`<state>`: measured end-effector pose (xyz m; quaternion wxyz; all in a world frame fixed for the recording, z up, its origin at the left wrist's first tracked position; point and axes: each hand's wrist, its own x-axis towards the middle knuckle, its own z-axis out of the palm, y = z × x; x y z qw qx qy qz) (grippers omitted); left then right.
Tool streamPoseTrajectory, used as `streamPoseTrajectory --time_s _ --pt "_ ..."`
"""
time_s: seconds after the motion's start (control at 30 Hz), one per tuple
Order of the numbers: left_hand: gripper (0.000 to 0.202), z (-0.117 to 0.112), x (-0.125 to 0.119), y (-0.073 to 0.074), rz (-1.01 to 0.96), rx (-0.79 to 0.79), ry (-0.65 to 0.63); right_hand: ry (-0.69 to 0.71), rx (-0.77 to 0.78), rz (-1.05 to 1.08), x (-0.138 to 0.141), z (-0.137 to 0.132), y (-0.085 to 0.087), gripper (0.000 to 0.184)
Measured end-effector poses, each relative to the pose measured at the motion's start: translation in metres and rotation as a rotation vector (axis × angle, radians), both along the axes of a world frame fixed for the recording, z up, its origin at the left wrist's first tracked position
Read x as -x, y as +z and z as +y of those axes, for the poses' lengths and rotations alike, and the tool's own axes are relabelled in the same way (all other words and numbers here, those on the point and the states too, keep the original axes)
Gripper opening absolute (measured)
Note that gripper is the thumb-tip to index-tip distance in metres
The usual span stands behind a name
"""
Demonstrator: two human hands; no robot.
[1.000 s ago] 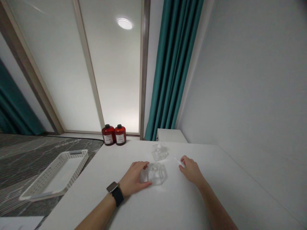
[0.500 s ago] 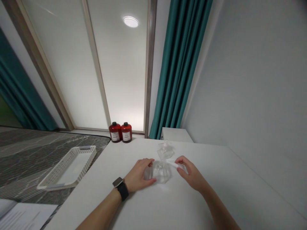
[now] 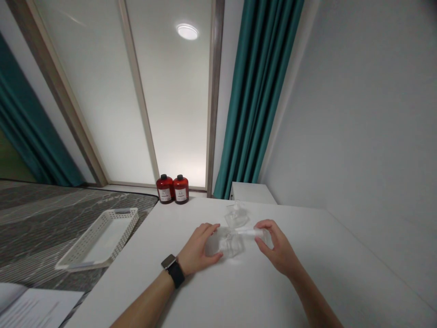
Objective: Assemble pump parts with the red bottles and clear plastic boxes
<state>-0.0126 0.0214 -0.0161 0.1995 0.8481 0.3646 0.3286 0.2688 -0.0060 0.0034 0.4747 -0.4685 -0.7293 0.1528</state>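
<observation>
A clear, see-through bottle (image 3: 218, 245) is gripped by my left hand (image 3: 198, 249), its fingers and thumb curved around the bottle's left side. My right hand (image 3: 278, 248) pinches a clear piece with a whitish tube (image 3: 251, 232) that points left toward the bottle. The tube overlaps the bottle in view; I cannot tell whether its tip is inside. Just beyond both hands, a second clear item (image 3: 236, 215) stands on the white table (image 3: 218, 296). It looks like a bottle with a pump top, but its outline is faint.
Two red bottles (image 3: 172, 189) with black caps and white labels stand at the table's far left corner. A white perforated basket (image 3: 99, 241) lies on the grey patterned surface at left. Printed paper (image 3: 48, 307) lies at the lower left. A white cabinet (image 3: 254, 191) stands behind the table.
My right hand has shifted slightly right and up, and the whitish tube now lies more level. My left hand stays on the bottle, which appears tipped more onto its side.
</observation>
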Motion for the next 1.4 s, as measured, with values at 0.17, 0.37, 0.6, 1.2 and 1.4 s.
streamPoseTrajectory --time_s 0.17,0.37,0.6,1.2,1.4 --pt "0.072 0.000 0.000 -0.002 -0.003 -0.002 -0.016 -0.013 -0.070 -0.038 0.010 -0.007 0.010 0.016" --pt "0.073 0.000 -0.002 -0.005 0.000 -0.012 -0.024 -0.003 -0.172 -0.135 0.019 -0.011 0.016 0.016" --pt "0.072 -0.004 -0.011 -0.012 0.021 0.022 0.032 -0.054 -0.209 -0.136 0.030 -0.008 0.008 0.035" --pt "0.108 -0.007 -0.019 -0.019 0.145 -0.055 0.035 -0.115 -0.279 0.033 0.053 0.001 -0.009 0.027" --pt "0.119 -0.005 -0.021 -0.024 0.187 -0.078 0.060 -0.038 -0.246 0.036 0.059 -0.001 -0.008 0.027"
